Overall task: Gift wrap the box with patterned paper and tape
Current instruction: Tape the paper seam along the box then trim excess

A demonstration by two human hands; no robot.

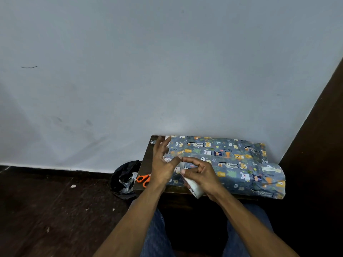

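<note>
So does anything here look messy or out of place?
A little. The patterned paper is rumpled and hangs past the small table at the right, and paper scraps lie on the floor near the black bin bag.

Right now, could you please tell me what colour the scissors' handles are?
Orange. The scissors lie at the table's left edge, seen in the head view.

one wide-angle view from the person's head, facing forward and down. the pale wall (167, 62) fills the upper half; the small dark table (146, 164) sits low and right of centre, close in, with both forearms reaching up from the bottom edge.
</note>
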